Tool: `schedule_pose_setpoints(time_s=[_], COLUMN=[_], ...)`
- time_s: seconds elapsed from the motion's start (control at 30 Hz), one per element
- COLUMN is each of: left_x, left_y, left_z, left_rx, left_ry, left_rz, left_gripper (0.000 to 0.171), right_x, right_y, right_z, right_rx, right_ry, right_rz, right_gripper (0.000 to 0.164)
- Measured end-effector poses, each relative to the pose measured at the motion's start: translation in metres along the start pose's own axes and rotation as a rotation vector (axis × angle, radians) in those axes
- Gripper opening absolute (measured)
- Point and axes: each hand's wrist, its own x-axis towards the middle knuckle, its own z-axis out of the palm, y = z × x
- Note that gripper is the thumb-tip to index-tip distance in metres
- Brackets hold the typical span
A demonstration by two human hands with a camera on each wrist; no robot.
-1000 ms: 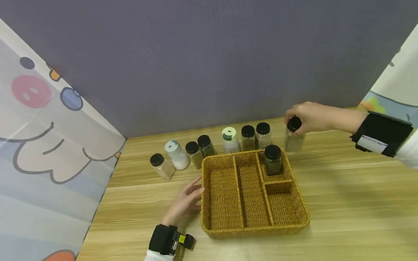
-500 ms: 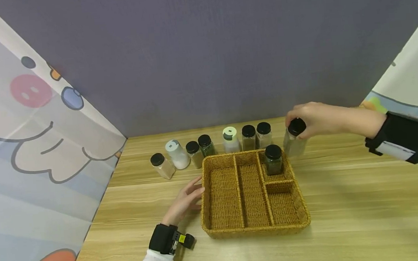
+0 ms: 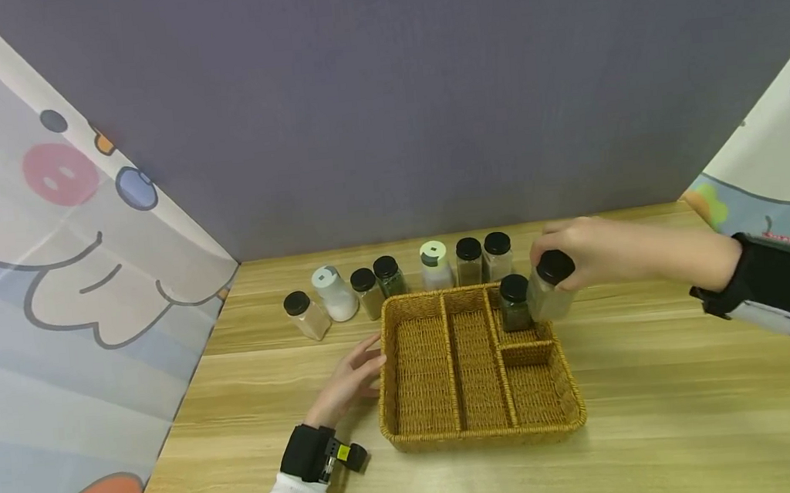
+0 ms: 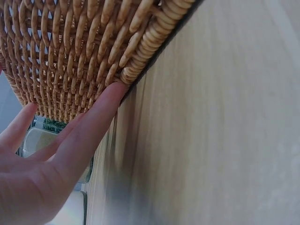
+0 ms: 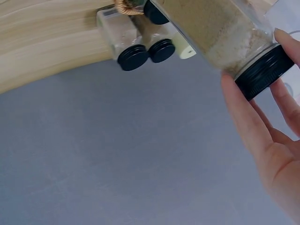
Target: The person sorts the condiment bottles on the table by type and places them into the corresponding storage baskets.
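My right hand (image 3: pixel 579 251) grips a clear spice jar (image 5: pixel 220 35) by its black lid, thumb and fingers spread around the lid's edge. Pale tan powder fills the jar, which overlaps the right rim of the wicker basket (image 3: pixel 482 431) in the head view. A second black-lidded jar (image 3: pixel 515 310), dark inside, stands in the basket's back right compartment, beside the held one. At the basket's left side, my left hand (image 3: pixel 346 386) rests with extended fingers; the left wrist view shows fingertips (image 4: pixel 112 91) against the woven wall near its base.
Behind the basket stand several black-lidded jars (image 3: pixel 469 260) and a pale-capped bottle (image 3: pixel 435 263). More jars (image 3: pixel 308 315) and a white bottle (image 3: pixel 335 291) are at the left. A grey panel (image 3: pixel 385 123) borders the wooden table's back, with printed curtains (image 3: pixel 93 301) at the sides.
My right hand has lifted the tan-powder jar and carried it left and toward the front, over the basket's right rim. The left hand and the basket stay in place.
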Motion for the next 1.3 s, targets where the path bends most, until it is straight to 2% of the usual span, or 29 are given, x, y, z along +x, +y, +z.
schedule_pose_setpoints(time_s=[0.37,0.6,0.97,1.13,1.3], left_x=[0.0,0.0,-0.001,-0.001,-0.001], left_y=[-0.002,-0.001,0.002,0.002,0.003], left_z=[-0.001,-0.001,0.0,0.002,0.002], left_rx=[-0.003,-0.001,-0.007,-0.007,-0.009], left_ry=[-0.007,0.006,0.01,0.011,0.012], left_rz=[0.002,-0.013,-0.019,-0.019,-0.014], left_gripper=[0.062,0.062,0.061,0.062,0.061], right_x=[-0.007,-0.013,-0.018,-0.019,-0.02], right_y=[-0.016,-0.029,-0.039,-0.039,-0.039], right_z=[0.011,0.013,0.027,0.033,0.038], right_rx=[-0.022,-0.027,0.017,0.004,-0.004], right_ry=[0.086,0.05,0.05,0.021,0.032], right_rz=[-0.134,-0.091,-0.103,-0.098,-0.114], right_gripper=[0.037,0.035,0.034,0.034,0.034])
